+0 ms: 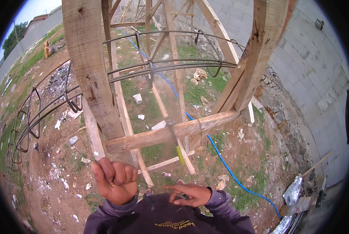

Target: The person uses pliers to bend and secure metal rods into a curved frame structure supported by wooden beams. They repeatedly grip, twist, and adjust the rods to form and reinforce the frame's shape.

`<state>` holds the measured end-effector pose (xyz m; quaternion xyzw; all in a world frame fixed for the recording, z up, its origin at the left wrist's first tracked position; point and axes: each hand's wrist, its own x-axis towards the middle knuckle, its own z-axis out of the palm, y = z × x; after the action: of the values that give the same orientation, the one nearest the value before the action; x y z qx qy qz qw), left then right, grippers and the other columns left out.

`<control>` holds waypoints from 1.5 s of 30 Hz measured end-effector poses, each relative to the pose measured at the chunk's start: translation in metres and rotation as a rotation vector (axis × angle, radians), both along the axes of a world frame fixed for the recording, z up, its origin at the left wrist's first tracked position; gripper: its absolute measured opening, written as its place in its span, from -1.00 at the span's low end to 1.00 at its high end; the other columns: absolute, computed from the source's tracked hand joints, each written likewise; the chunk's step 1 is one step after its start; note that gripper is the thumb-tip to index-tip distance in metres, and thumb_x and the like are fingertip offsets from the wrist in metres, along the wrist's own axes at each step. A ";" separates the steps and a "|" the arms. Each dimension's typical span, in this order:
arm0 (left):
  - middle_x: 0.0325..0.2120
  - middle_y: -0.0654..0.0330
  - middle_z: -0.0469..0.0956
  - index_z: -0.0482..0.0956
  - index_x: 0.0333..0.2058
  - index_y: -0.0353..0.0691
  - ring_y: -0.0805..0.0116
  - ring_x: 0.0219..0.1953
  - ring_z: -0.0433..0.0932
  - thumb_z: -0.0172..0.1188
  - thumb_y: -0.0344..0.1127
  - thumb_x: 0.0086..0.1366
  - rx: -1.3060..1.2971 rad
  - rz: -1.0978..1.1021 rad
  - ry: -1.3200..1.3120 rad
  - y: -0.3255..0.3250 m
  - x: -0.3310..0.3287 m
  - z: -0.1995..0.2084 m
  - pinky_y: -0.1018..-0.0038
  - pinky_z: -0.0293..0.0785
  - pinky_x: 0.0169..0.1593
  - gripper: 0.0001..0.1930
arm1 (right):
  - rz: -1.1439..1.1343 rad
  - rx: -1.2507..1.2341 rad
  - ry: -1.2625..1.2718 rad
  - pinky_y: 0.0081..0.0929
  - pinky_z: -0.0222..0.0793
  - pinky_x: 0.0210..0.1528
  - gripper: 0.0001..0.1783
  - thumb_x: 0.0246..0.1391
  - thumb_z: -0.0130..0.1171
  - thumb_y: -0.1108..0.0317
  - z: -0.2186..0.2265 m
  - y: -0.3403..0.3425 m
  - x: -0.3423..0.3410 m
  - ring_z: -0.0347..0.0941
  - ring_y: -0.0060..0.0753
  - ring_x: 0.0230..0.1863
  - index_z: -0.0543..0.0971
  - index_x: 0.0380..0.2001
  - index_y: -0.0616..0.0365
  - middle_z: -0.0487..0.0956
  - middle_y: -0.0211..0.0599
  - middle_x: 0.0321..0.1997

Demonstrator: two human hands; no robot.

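Note:
My left hand [116, 182] is raised in a fist at the lower left, knuckles up. Thin dark wires [83, 151] stick out from it toward the upper left. Low in front of my dark sweatshirt, my right hand [191, 194] points leftward with its index finger stretched and thumb apart; I make out nothing held in it. Ahead of both hands, a hand tool with a dark metal top and a yellow-green handle [180, 155] hangs over a rough wooden crossbar [143, 141]. The crossbar joins two upright timbers.
A thick left post [89, 74] and a right post [256, 58] frame a long steel rebar cage [162, 67] with bent stirrups. A blue hose [231, 169] snakes over the littered ground. At right stands a block wall [311, 78], with foil-like sheeting [292, 190] beside it.

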<state>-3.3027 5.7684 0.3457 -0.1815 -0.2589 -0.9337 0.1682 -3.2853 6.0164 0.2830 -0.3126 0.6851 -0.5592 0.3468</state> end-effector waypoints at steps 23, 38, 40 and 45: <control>-0.46 0.13 0.67 0.55 -0.01 -0.46 0.49 -0.35 0.65 0.21 -0.30 0.35 -1.168 0.240 0.084 0.153 -0.164 0.158 0.55 0.57 -0.23 -0.65 | -0.765 -0.493 0.812 -0.64 0.31 -0.46 -0.76 0.28 0.08 0.39 0.142 0.069 -0.175 0.41 -0.66 -0.51 0.59 -0.08 0.28 0.56 -0.43 -0.45; -0.19 -0.09 0.65 0.68 -0.18 -0.33 0.07 -0.14 0.64 0.37 0.26 0.03 -2.385 0.624 -0.018 0.105 -0.352 0.231 0.28 0.53 -0.04 -0.32 | -0.793 0.817 1.342 -0.14 0.56 -0.22 -0.81 0.03 0.16 0.31 0.229 0.023 -0.252 0.64 -0.01 -0.29 0.68 -0.40 0.17 0.66 -0.06 -0.34; -0.16 -0.11 0.64 0.68 -0.18 -0.37 0.07 -0.12 0.63 0.32 0.28 0.07 -2.279 0.564 -0.021 0.098 -0.374 0.229 0.30 0.52 -0.02 -0.30 | -0.763 0.903 1.309 -0.17 0.56 -0.15 -0.80 0.03 0.17 0.29 0.235 0.009 -0.268 0.65 -0.03 -0.21 0.69 -0.37 0.15 0.68 -0.06 -0.29; -0.48 0.13 0.69 0.67 -0.34 -0.39 0.29 -0.46 0.68 0.07 -0.12 0.28 -2.293 0.468 -0.197 0.094 -0.413 0.218 0.38 0.59 -0.32 -0.61 | -0.892 0.950 1.229 -0.12 0.53 -0.06 -0.76 -0.05 0.21 0.30 0.243 -0.012 -0.320 0.62 0.02 -0.17 0.68 -0.31 0.16 0.66 0.00 -0.23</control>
<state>-3.7158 5.8626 0.5636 -0.1016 -0.9872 -0.1106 0.0532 -3.6056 6.0042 0.5262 -0.0849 0.9669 -0.0333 -0.2382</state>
